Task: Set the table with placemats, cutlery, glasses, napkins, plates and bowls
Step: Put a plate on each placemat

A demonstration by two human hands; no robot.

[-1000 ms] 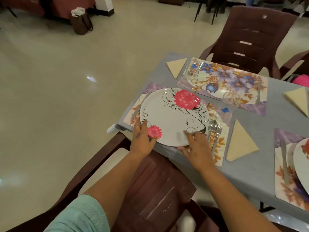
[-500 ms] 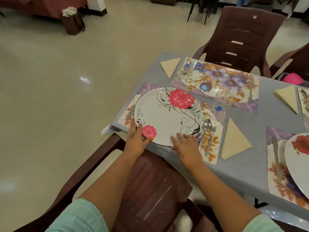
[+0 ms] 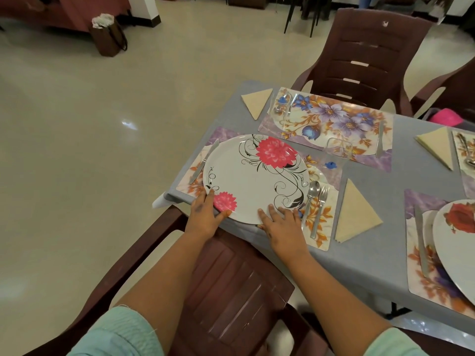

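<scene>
A white plate with pink flowers lies on the floral placemat at the table's near left corner. My left hand rests against the plate's near-left rim, fingers straight and thumb spread along the edge. The straight fingers of my right hand lie flat on the near rim. A knife lies left of the plate. On its right are a spoon and a fork. A folded beige napkin sits beside the mat. A clear glass stands beyond the plate.
The grey table also holds a far placemat with cutlery and a napkin. Another setting with a plate and knife is at the right. A brown chair stands between me and the table, another chair opposite.
Both hands stay at the plate's near rim. My right hand has slid a little back and left along the edge. The plate has barely shifted on its mat.
</scene>
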